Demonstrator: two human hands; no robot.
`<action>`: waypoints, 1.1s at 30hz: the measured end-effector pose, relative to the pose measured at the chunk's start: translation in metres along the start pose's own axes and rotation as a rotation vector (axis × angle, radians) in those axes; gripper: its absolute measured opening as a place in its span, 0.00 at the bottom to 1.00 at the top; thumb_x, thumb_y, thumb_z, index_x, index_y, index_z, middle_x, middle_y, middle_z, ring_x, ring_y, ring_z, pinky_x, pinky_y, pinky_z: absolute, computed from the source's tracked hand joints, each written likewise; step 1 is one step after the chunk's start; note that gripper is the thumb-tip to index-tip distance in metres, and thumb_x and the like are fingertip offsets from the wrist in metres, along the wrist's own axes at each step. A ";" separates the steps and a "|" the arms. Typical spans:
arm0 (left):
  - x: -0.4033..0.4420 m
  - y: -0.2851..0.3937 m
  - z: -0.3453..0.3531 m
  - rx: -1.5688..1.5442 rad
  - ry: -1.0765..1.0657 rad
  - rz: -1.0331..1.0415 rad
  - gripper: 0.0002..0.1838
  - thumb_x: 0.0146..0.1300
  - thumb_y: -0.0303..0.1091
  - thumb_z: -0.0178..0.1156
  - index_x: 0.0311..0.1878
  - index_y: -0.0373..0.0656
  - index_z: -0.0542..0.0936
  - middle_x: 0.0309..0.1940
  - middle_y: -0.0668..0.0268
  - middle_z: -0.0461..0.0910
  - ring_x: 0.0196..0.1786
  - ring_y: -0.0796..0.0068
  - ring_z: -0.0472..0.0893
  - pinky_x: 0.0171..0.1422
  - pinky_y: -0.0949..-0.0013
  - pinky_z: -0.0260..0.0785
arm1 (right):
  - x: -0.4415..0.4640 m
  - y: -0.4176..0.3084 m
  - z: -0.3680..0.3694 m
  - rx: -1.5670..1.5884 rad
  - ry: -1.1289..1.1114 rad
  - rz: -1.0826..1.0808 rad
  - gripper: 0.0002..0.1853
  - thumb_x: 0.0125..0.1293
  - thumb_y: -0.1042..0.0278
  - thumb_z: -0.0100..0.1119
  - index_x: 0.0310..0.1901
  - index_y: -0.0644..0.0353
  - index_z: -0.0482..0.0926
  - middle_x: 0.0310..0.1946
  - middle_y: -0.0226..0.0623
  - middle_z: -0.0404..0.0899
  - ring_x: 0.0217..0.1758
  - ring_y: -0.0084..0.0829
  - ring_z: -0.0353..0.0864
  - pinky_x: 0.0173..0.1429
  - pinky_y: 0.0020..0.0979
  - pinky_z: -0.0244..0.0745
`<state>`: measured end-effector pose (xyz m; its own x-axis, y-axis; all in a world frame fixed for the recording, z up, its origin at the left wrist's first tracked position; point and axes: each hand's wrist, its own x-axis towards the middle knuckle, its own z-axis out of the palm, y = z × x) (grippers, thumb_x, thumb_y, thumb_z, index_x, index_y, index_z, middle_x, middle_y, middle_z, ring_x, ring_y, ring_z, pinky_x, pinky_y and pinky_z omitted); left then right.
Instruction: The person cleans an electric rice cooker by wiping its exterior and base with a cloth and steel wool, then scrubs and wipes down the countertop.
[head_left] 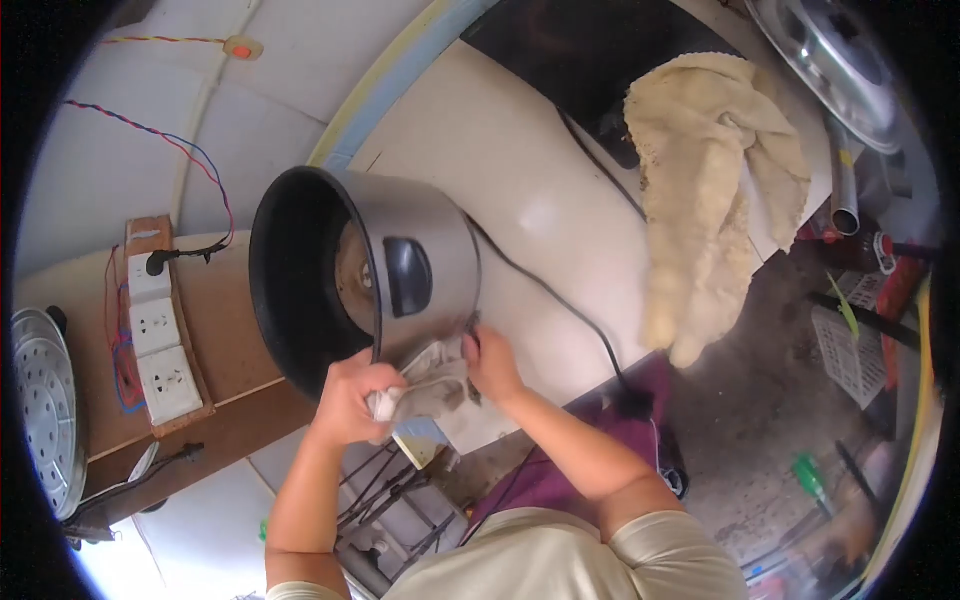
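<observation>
a cooker body point(430, 225) lies tipped on its side at the left part of a pale countertop point(535, 215), its wide black mouth turned to the left and its silvery wall toward the right. inside, a round, brownish plate point(352, 265) shows at the bottom, and a dark oval panel point(407, 277) sits on the outer wall. the left hand point(360, 398) is at the near edge of the mouth, fingers curled in and pressed together, pinching a bunched bit of a whitish rag point(432, 365) (rather grubby, by the look of it). the rag hangs between the two hands, against the near side of the cooker body. the right hand point(492, 368) is at the near right end of it, thumb up by the base edge; its other fingers are mostly hidden, so i cannot tell whether they grip the rag, the cooker body or both.

a dark cord point(545, 283) runs from behind the base across the countertop to its near edge. farther right, a stained beige cloth point(690, 180) drapes over the countertop's edge, partly covering a black panel point(560, 60) at the far side. on the left, white sockets point(155, 328) are fixed to a wooden board point(192, 335).
</observation>
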<state>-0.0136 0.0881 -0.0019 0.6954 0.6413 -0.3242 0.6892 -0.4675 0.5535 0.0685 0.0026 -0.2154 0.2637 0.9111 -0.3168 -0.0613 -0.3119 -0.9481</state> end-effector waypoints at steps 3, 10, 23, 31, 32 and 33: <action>-0.020 -0.005 -0.006 0.023 -0.093 -0.036 0.13 0.29 0.23 0.62 0.26 0.46 0.81 0.24 0.59 0.76 0.27 0.57 0.77 0.29 0.67 0.67 | -0.016 0.000 -0.005 0.073 -0.041 0.031 0.11 0.61 0.68 0.51 0.33 0.69 0.72 0.29 0.58 0.73 0.36 0.58 0.72 0.40 0.48 0.67; -0.053 -0.018 0.005 0.115 -0.087 -0.029 0.17 0.23 0.30 0.64 0.26 0.46 0.81 0.23 0.61 0.77 0.25 0.60 0.75 0.27 0.67 0.64 | -0.001 -0.033 -0.056 -0.109 -0.092 0.038 0.13 0.60 0.60 0.55 0.30 0.63 0.78 0.27 0.49 0.74 0.30 0.52 0.74 0.36 0.46 0.68; -0.046 -0.012 0.002 0.127 -0.074 0.001 0.15 0.25 0.32 0.66 0.26 0.52 0.81 0.34 0.48 0.78 0.35 0.53 0.80 0.36 0.63 0.73 | 0.146 -0.079 -0.133 -1.033 0.084 -0.455 0.06 0.51 0.69 0.57 0.31 0.51 0.81 0.39 0.35 0.75 0.53 0.36 0.69 0.55 0.43 0.59; -0.040 -0.005 -0.003 0.103 -0.068 0.021 0.13 0.25 0.32 0.63 0.22 0.50 0.77 0.44 0.47 0.78 0.36 0.52 0.80 0.36 0.63 0.74 | 0.188 -0.072 -0.076 -0.952 -0.240 -0.600 0.09 0.51 0.69 0.58 0.30 0.42 0.85 0.47 0.34 0.70 0.58 0.35 0.63 0.67 0.48 0.45; -0.041 -0.006 -0.002 0.121 -0.058 0.020 0.13 0.25 0.32 0.63 0.22 0.50 0.77 0.44 0.47 0.78 0.36 0.52 0.80 0.36 0.63 0.74 | 0.188 -0.071 -0.073 -0.979 -0.257 -0.593 0.09 0.52 0.68 0.58 0.31 0.42 0.86 0.48 0.34 0.70 0.59 0.35 0.62 0.67 0.48 0.45; -0.042 -0.006 0.000 0.140 -0.049 0.020 0.13 0.25 0.32 0.63 0.22 0.50 0.77 0.45 0.47 0.78 0.35 0.52 0.80 0.36 0.64 0.74 | 0.188 -0.072 -0.071 -1.006 -0.272 -0.586 0.08 0.52 0.67 0.58 0.31 0.41 0.86 0.48 0.34 0.70 0.59 0.35 0.62 0.67 0.49 0.45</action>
<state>-0.0468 0.0645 0.0085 0.7158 0.6024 -0.3531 0.6946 -0.5621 0.4490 0.1908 0.1772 -0.2047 -0.2198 0.9744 0.0465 0.8133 0.2094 -0.5429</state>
